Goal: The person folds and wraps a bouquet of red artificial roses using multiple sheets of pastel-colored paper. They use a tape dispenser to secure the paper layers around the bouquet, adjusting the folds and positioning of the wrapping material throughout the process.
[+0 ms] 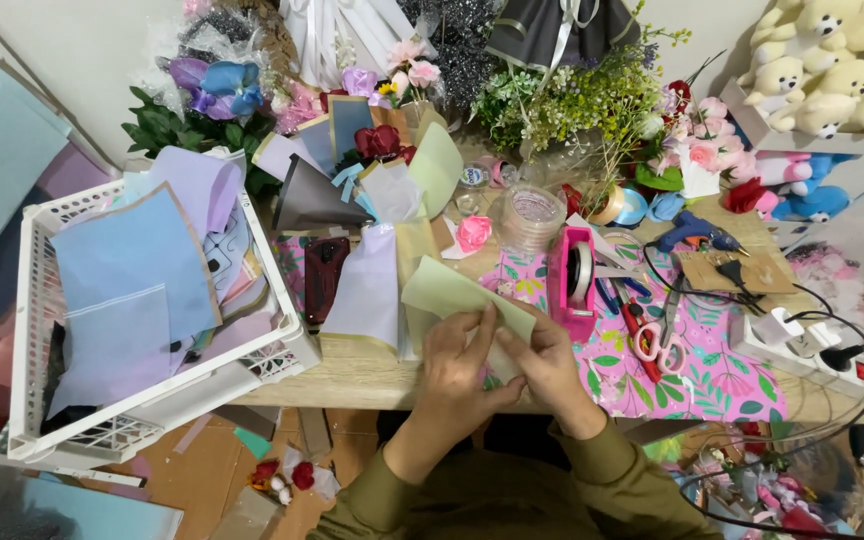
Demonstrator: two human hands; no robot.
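Both my hands hold a pale green sheet of paper over the front edge of the wooden table. My left hand pinches its lower edge, fingers on top. My right hand grips the sheet's right side, with the thumb pressed on the fold. The sheet's upper left corner sticks out free towards a white and cream paper lying on the table.
A white plastic basket of blue and lilac paper sheets hangs over the table's left end. A pink tape dispenser, pink-handled scissors, a blue glue gun, a power strip and artificial flowers crowd the right and back.
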